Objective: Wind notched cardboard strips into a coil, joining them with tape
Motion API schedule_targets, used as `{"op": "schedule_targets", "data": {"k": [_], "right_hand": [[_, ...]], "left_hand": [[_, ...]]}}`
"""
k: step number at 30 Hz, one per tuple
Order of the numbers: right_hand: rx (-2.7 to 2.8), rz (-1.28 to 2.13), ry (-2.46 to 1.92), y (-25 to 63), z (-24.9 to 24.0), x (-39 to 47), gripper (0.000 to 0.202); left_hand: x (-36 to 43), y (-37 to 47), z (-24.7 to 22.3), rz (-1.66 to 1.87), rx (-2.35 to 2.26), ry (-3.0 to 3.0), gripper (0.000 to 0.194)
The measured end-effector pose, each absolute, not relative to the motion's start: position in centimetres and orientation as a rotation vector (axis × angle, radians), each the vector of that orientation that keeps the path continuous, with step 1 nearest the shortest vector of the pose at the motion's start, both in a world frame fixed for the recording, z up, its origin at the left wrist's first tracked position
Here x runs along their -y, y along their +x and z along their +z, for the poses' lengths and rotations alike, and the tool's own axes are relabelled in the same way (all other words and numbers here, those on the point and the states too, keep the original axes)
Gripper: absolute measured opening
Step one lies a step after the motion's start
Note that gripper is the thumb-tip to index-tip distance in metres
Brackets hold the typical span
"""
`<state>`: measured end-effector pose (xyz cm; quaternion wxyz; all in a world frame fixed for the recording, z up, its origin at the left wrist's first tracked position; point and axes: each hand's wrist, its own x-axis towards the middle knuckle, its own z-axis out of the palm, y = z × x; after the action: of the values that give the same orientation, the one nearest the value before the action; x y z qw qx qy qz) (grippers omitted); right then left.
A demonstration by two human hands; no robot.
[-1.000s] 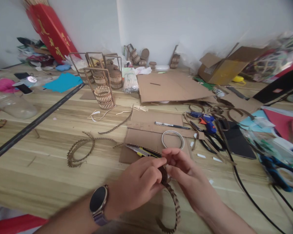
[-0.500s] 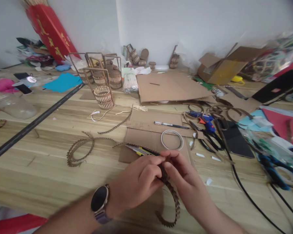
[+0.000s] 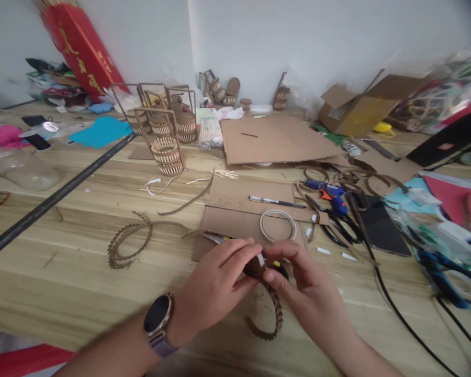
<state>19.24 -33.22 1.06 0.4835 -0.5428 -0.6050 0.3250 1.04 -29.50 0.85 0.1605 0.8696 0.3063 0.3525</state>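
My left hand (image 3: 214, 285), with a watch on its wrist, is closed around a small dark-brown rounded piece (image 3: 253, 267). A white bit (image 3: 261, 259) shows at its side. From this piece a notched brown cardboard strip (image 3: 278, 313) curls down below my fingers. My right hand (image 3: 316, 293) pinches at the piece's right side, thumb and index finger where the strip begins. Under the hands lies a utility knife (image 3: 215, 237), mostly hidden. Another notched strip (image 3: 131, 241) lies coiled on the table to the left.
A tape roll (image 3: 278, 226) and a pen (image 3: 277, 201) lie on cardboard ahead. Scissors (image 3: 343, 228), a glue gun (image 3: 333, 196) and a phone (image 3: 382, 225) are at the right. Small slatted baskets (image 3: 168, 157) stand at the back left. A black cable (image 3: 392, 298) crosses the right side.
My fingers have parted somewhat, so the rounded piece and its white bit now show. The hanging strip has shifted slightly up and left. More of the knife's right end is visible.
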Motion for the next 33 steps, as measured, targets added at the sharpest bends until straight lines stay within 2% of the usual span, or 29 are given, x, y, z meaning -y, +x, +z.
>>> {"op": "schedule_targets", "data": {"k": [1,2,7,19,33], "right_hand": [[1.532,0.717,-1.324,19.3,1.3,33.2,0.007],[1.583,0.650,-1.331,19.4,1.5,33.2,0.006],[1.657,0.484,-1.425,19.3,2.1,33.0,0.011],[1.664,0.559,-1.501,19.7,2.4,32.7,0.014],[1.840,0.459,-1.471,19.7,1.8,32.6,0.016]], "left_hand": [[29.5,1.1,0.8,1.007,-0.886,2.506,0.035],[29.4,1.1,0.8,1.003,-0.893,2.536,0.034],[29.4,1.3,0.9,0.963,-0.908,2.683,0.032],[29.4,1.6,0.8,0.978,-0.874,2.847,0.032],[29.6,1.7,0.6,0.970,-0.893,2.892,0.030]]}}
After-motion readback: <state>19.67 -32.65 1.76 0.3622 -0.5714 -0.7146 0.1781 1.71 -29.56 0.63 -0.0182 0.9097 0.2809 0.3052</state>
